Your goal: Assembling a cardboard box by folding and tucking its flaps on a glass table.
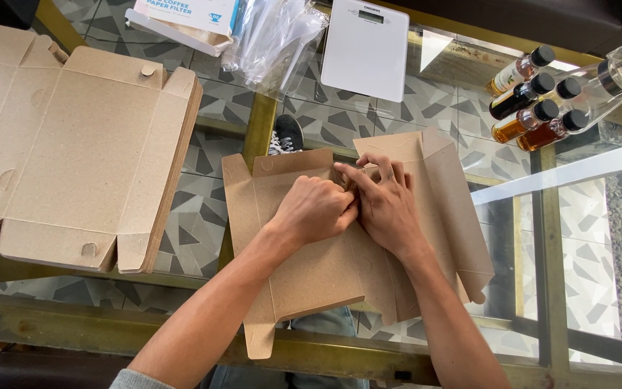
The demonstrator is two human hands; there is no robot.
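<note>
A flat brown cardboard box blank (pixel 311 274) lies on the glass table in front of me, partly folded, its right panel raised. My left hand (pixel 314 209) is curled in a fist and presses down on the middle of the blank. My right hand (pixel 383 202) lies beside it with fingers spread, pinching a fold of the cardboard near the blank's upper edge. The two hands touch each other.
A stack of unfolded cardboard blanks (pixel 73 144) lies at the left. At the far edge sit a white scale (pixel 366 47), clear plastic bags (pixel 275 39) and a box of paper filters (pixel 181 18). Several small dark-capped bottles (pixel 530 104) lie at the right.
</note>
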